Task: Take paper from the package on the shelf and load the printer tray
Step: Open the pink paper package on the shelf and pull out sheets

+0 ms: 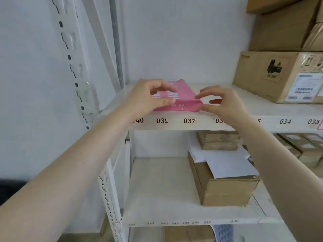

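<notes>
A pink package of A4 paper (181, 100) lies flat on the white shelf (192, 125), near its front edge above the labels 039 and 037. My left hand (148, 97) rests on the package's left part, thumb against its front face and fingers curled on top. My right hand (225, 103) is at the package's right front corner, fingertips touching the top edge and the lower corner, fingers apart. No loose paper shows. The printer and its tray are out of view.
Brown cardboard boxes (279, 75) stand stacked at the right of the same shelf. On the shelf below, a carton (225, 189) carries white sheets (227, 163) and a smaller box. A perforated white upright (76, 70) rises at the left beside the wall.
</notes>
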A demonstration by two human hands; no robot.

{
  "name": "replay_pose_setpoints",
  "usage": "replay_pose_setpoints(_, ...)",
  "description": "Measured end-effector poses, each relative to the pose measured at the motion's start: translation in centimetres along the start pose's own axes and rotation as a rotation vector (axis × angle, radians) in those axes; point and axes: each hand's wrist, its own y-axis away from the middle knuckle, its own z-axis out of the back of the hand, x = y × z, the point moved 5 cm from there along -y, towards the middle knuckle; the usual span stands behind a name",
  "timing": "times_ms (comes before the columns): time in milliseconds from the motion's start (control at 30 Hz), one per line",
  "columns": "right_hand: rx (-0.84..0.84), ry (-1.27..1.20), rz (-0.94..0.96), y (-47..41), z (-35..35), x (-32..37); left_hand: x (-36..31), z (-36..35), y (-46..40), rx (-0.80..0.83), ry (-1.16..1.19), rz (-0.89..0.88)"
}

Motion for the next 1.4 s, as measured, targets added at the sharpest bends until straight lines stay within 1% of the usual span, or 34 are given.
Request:
replay_pose_setpoints(100,0.065,0.011,-0.032,-0.6,-0.4,-0.5,0.9,-1.0,-2.4,0.134,-0.191,-0.018)
replay_pose_setpoints(167,0.106,0.023,-0.037,-0.8,-1.0,-0.8,1.7,-2.2,-3.6,0.202,-0.234,-0.016)
replay_pose_setpoints(233,0.122,0.011,-0.026,-1.0,-1.3,-1.1,2.3,-2.8,-4.3,0.235,-0.231,-0.031)
replay_pose_setpoints(400,0.12,-0.019,-0.022,-1.9,-1.3,-1.7,3.6,-3.0,-5.2,0.213,-0.16,-0.023)
replay_pose_setpoints(533,0.08,0.003,-0.003,-2.2,-1.5,-2.0,4.0,-3.2,-5.3,0.208,-0.109,-0.002)
replay_pose_setpoints(667,0.0,-0.017,-0.009,-2.1,-1.6,-2.4,4.3,-3.2,-5.3,0.193,-0.109,0.008)
replay_pose_setpoints(833,-0.064,-0.095,-0.072,-2.3,-1.1,-3.1,4.3,-3.4,-5.2,0.197,-0.153,0.015)
replay_pose_setpoints(1033,-0.042,-0.132,-0.089,-2.3,-1.2,-3.0,4.2,-3.5,-5.3,0.146,-0.261,-0.009)
replay_pose_setpoints(1200,-0.02,-0.103,-0.045,-2.6,-1.6,-2.5,4.5,-3.1,-5.6,0.071,-0.203,0.015)
replay_pose_setpoints(1333,0.014,0.015,-0.001,-3.4,-2.9,-1.8,4.6,-3.1,-5.7,0.073,-0.166,0.033)
replay_pose_setpoints(1400,0.023,0.02,0.003,-4.0,-3.5,-1.7,4.5,-3.1,-5.6,0.074,-0.144,0.025)
